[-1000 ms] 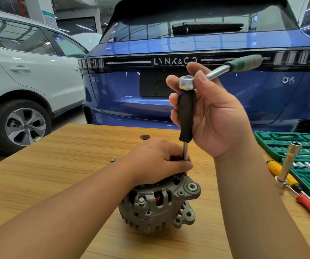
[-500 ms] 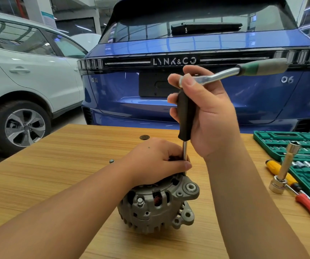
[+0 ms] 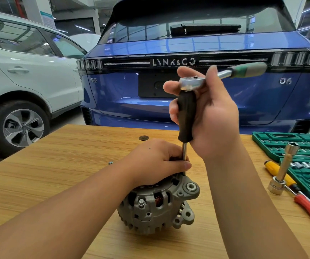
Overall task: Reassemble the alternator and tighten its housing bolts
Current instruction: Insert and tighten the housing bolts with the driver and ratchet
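1. The alternator (image 3: 157, 204) sits near the middle of the table (image 3: 57, 184); the left hand (image 3: 156, 161) grips its top
2. The right hand (image 3: 206, 116) holds the driver handle (image 3: 186, 116) under the ratchet (image 3: 191, 81)
3. It looks heavy and stiff; hold the casing

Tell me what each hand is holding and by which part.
Right hand grips the black extension handle just under the ratchet head. Left hand grips the alternator top, fingers curled at the shaft's lower end.
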